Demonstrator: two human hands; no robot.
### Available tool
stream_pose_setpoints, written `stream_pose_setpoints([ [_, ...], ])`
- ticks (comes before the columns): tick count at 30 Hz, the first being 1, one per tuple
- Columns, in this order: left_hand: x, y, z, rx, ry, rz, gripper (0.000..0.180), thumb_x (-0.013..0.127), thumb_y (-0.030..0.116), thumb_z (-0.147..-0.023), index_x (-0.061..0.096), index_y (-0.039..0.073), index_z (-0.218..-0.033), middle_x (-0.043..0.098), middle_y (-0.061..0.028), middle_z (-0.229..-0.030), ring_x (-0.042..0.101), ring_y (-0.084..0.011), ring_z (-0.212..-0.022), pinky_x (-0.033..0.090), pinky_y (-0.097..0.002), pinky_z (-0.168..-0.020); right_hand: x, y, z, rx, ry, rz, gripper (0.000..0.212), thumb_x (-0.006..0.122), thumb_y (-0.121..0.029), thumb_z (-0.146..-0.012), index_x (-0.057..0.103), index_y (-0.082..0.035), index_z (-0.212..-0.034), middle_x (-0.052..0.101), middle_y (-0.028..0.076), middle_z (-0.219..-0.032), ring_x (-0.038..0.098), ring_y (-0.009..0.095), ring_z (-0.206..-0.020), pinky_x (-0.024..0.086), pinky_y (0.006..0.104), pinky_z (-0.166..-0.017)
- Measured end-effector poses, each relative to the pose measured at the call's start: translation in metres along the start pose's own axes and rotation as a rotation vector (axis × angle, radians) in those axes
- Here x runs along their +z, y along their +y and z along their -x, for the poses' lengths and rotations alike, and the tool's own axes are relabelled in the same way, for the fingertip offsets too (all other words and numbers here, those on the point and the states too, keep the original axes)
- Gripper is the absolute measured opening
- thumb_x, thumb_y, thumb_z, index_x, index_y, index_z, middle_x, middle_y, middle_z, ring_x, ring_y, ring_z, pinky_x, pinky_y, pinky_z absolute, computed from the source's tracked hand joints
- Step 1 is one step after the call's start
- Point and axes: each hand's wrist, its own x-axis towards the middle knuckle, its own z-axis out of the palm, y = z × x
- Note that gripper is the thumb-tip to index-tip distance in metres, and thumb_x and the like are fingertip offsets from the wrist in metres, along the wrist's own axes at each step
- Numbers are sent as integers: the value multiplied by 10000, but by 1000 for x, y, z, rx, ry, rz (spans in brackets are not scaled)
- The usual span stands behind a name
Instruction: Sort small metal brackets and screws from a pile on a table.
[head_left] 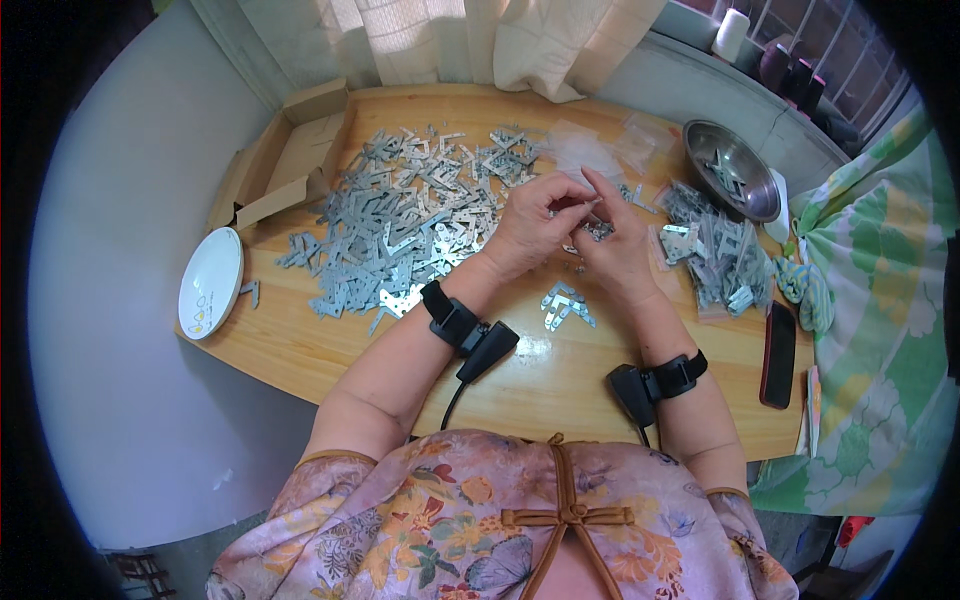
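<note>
My left hand (540, 222) and my right hand (618, 250) meet above the middle right of the table. The fingertips of both are pinched close together, and whatever lies between them is too small to make out. Partly hidden by the hands is a small heap of metal bits, perhaps screws (598, 230). A few silvery L-shaped corner brackets (565, 303) lie nested on the wood just below the hands. Left of my left hand spreads a large pile of the same flat metal brackets (390, 230).
A pile of clear bags with metal parts (722, 250) lies right of my hands, below a steel bowl (765, 200) holding brackets. Thin plastic bags (585, 148) lie behind. An open cardboard box (300, 150) and white plate (212, 285) stand left; a phone (778, 355) lies right.
</note>
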Motion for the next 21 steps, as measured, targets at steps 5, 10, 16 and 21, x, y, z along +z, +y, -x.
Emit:
stream_pose_setpoints([
  [5, -2, 1, -1, 64, 93, -61, 145, 541, -8, -782, 604, -13, -913, 591, -79, -848, 569, -138, -746, 459, -241, -668, -4, -3, 0, -8, 10, 86, 620, 636, 0, -612, 488, -92, -1207, 586, 127, -966, 591, 198, -715, 493, 287, -678],
  [10, -3, 0, -3, 148, 79, -161, 154, 531, 10, -785, 605, -7, -919, 567, -91, -818, 560, -173, -737, 450, -263, -662, -8, -6, 0, -18, 23, 84, 623, 640, -3, -621, 482, -97, -1216, 583, 126, -952, 593, 190, -712, 499, 290, -676],
  [16, -8, -2, -5, 257, -15, -301, 117, 571, 55, -757, 621, 20, -858, 545, -100, -771, 548, -225, -697, 445, -294, -642, -9, -3, -2, -33, -24, 53, 661, 643, -9, -638, 435, -111, -1258, 583, 128, -917, 606, 207, -749, 499, 303, -692],
  [21, -9, -3, -5, 204, -14, -306, 90, 593, 74, -751, 619, 28, -823, 555, -94, -762, 550, -230, -694, 445, -301, -640, -10, -5, -1, 40, -33, 79, 676, 642, -10, -647, 413, -113, -1275, 590, 122, -845, 608, 212, -740, 486, 288, -671],
])
